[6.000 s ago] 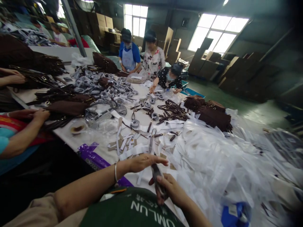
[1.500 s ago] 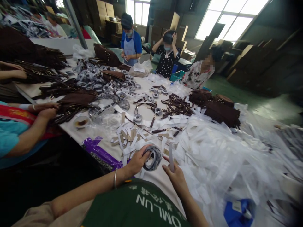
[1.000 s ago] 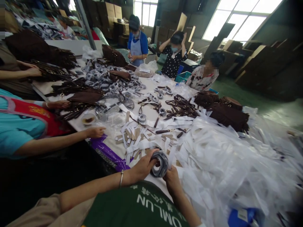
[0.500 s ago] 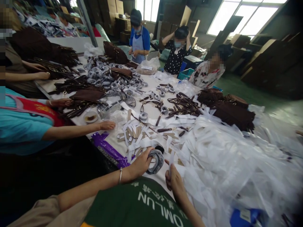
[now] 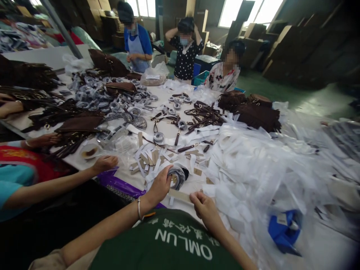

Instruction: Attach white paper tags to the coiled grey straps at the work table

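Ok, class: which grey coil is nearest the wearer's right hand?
The grey coil held in the left hand; the other grey coils lie farther off across the table.

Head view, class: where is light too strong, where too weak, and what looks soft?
In the head view, the right-hand glass window glares nearly white; the stacked brown cardboard boxes at right sink into shadow; fine detail on the round grey coil looks soft.

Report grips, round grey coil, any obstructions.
Left grip on round grey coil. Right grip pinching flat beige strip. Nearby clutter: loose flat tan and white strips; co-worker's hand off left.
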The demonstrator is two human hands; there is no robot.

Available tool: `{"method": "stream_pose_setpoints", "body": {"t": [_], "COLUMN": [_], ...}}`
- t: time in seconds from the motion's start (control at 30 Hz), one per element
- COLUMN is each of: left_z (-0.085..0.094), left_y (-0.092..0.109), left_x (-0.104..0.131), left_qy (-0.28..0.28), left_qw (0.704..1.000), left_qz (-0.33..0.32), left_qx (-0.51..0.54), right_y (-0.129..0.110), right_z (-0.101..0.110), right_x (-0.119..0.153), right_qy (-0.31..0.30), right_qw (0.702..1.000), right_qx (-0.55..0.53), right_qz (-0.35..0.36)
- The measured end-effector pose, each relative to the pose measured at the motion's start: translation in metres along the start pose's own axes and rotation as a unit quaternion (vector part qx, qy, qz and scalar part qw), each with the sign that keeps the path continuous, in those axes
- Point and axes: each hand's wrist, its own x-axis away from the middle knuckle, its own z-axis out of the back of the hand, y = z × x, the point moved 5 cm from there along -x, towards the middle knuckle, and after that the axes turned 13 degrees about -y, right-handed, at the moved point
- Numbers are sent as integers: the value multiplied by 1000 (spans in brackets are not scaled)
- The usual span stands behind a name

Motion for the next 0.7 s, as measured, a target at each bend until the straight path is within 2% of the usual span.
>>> {"method": "stream_pose_setpoints", "body": {"t": [0.13,0.3,0.4,0.5,0.7], "left_z": [-1,-7,-11,-13,-16], "left_y": [3,13,17,18,13], "left_x": [-3,-9,-12,-15,-16], "left_qy": [5,7,8,17,15], "left_qw": [999,990,983,978,983], "left_qz": [-14,-43,-58,-68,-70], "left_qx": [-45,-134,-173,-195,-171], "right_y": [0,-19,-18,-11,0], "right_z": [3,0,-7,-13,-16], "right_x": [0,-7,-19,-27,-24], "right_qy": [40,58,31,12,4], "right_qw": [995,983,998,996,980], "right_qx": [85,172,49,-85,-197], "right_qz": [-14,20,8,-15,-32]}}
